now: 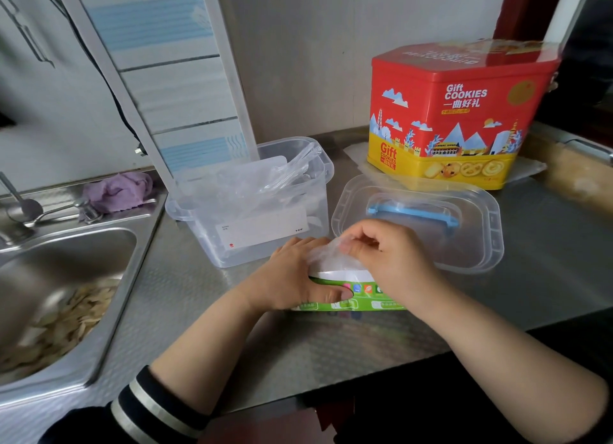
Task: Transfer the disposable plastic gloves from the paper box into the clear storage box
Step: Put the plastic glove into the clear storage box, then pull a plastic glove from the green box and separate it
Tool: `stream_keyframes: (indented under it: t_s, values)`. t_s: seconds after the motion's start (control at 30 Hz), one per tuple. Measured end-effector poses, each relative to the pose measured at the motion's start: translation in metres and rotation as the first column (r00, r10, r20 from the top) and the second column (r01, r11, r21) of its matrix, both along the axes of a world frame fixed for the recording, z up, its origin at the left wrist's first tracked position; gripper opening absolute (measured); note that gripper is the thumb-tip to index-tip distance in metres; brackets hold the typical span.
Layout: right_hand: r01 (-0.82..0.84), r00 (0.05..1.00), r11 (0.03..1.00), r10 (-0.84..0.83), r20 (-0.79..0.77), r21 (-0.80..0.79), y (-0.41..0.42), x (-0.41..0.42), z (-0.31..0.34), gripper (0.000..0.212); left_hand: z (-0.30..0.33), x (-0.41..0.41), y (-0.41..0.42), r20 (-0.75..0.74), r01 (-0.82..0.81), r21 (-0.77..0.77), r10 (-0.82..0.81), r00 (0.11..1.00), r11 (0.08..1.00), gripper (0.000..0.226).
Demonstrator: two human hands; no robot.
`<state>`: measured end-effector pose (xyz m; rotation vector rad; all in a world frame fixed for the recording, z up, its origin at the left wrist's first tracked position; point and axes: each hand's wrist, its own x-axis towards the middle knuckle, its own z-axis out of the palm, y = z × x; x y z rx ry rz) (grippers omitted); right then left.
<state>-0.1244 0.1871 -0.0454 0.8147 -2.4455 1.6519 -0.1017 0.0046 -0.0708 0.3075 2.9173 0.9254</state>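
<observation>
A green and white paper box (345, 299) lies on the steel counter near the front edge. My left hand (292, 277) grips its left end, thumb across the front face. My right hand (388, 261) pinches a bunch of clear plastic gloves (326, 254) rising out of the box's top opening. Behind and to the left stands the clear storage box (212, 247), open, with several clear gloves and a white card inside. Its clear lid (487, 241) with a blue handle lies upside down just behind my right hand.
A red and yellow cookie tin (457, 111) stands at the back right. A steel sink (66, 277) holding pale scraps fills the left, with a purple cloth (119, 191) on its back rim. A tiled wall rises behind the storage box.
</observation>
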Motion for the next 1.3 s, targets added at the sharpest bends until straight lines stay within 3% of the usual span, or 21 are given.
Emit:
stream_keyframes:
  t_s: [0.13, 0.27, 0.4, 0.5, 0.6, 0.67, 0.7, 0.77, 0.83, 0.87, 0.97, 1.07, 1.2, 1.3]
  values:
    - [0.003, 0.982, 0.983, 0.033, 0.187, -0.186, 0.003, -0.002, 0.009, 0.025, -0.004, -0.004, -0.004, -0.02, -0.001, 0.012, 0.001, 1.0, 1.0, 0.075]
    - [0.136, 0.884, 0.909, 0.068, 0.463, -0.393, 0.006, -0.005, 0.006, 0.018, 0.005, 0.001, -0.001, 0.027, 0.003, -0.079, -0.001, 1.0, 0.997, 0.075]
    - [0.182, 0.814, 0.845, 0.157, 0.559, -0.502, 0.008, -0.009, 0.003, 0.005, 0.01, 0.004, -0.001, 0.055, 0.017, -0.093, -0.012, 0.998, 0.995, 0.078]
    - [0.218, 0.754, 0.758, 0.269, 0.599, -0.614, 0.011, -0.012, 0.002, 0.017, 0.009, 0.005, -0.001, 0.055, 0.036, -0.098, -0.031, 0.998, 0.995, 0.08]
    - [0.158, 0.744, 0.764, 0.324, 0.584, -0.625, 0.016, -0.014, 0.002, 0.02, 0.007, 0.004, -0.002, 0.061, 0.031, -0.083, -0.026, 0.998, 0.996, 0.076]
    - [0.011, 0.807, 0.875, 0.278, 0.522, -0.483, 0.022, -0.01, 0.01, 0.038, 0.007, 0.004, -0.002, 0.073, 0.014, -0.083, -0.008, 0.997, 0.996, 0.064]
    - [-0.099, 0.848, 0.946, 0.243, 0.471, -0.309, 0.023, -0.007, 0.016, 0.044, 0.007, 0.004, -0.002, 0.075, 0.011, -0.084, -0.005, 0.997, 0.996, 0.062]
    - [-0.239, 0.919, 0.967, 0.195, 0.341, 0.091, 0.02, 0.0, 0.025, 0.024, 0.008, 0.005, -0.001, 0.065, 0.015, -0.091, -0.009, 0.998, 0.996, 0.065]
    - [-0.097, 0.991, 0.912, 0.054, 0.118, 0.398, 0.013, 0.001, 0.021, 0.029, 0.008, 0.005, 0.001, 0.056, 0.035, -0.091, -0.03, 0.998, 0.995, 0.073]
    - [-0.014, 1.0, 0.904, 0.004, 0.025, 0.428, 0.008, 0.0, 0.016, 0.031, 0.008, 0.006, 0.001, 0.041, 0.039, -0.063, -0.037, 0.998, 0.997, 0.073]
    - [-0.047, 0.998, 0.967, 0.056, -0.029, 0.25, -0.004, 0.004, 0.005, 0.031, 0.002, 0.007, -0.001, -0.07, 0.067, 0.05, -0.064, 0.996, 0.996, 0.065]
    - [-0.035, 0.979, 0.986, 0.067, 0.194, -0.165, -0.003, -0.002, 0.006, 0.02, -0.005, 0.001, -0.005, -0.023, 0.058, 0.051, -0.057, 0.998, 0.997, 0.071]
    - [-0.006, 0.859, 0.839, 0.283, 0.426, -0.545, 0.004, -0.01, 0.008, 0.013, -0.004, -0.002, -0.008, 0.007, 0.052, 0.013, -0.052, 0.999, 0.999, 0.064]
    - [0.115, 0.758, 0.693, 0.402, 0.513, -0.712, 0.004, -0.013, 0.009, 0.006, 0.0, 0.0, -0.01, 0.015, 0.063, -0.001, -0.063, 0.998, 0.998, 0.055]
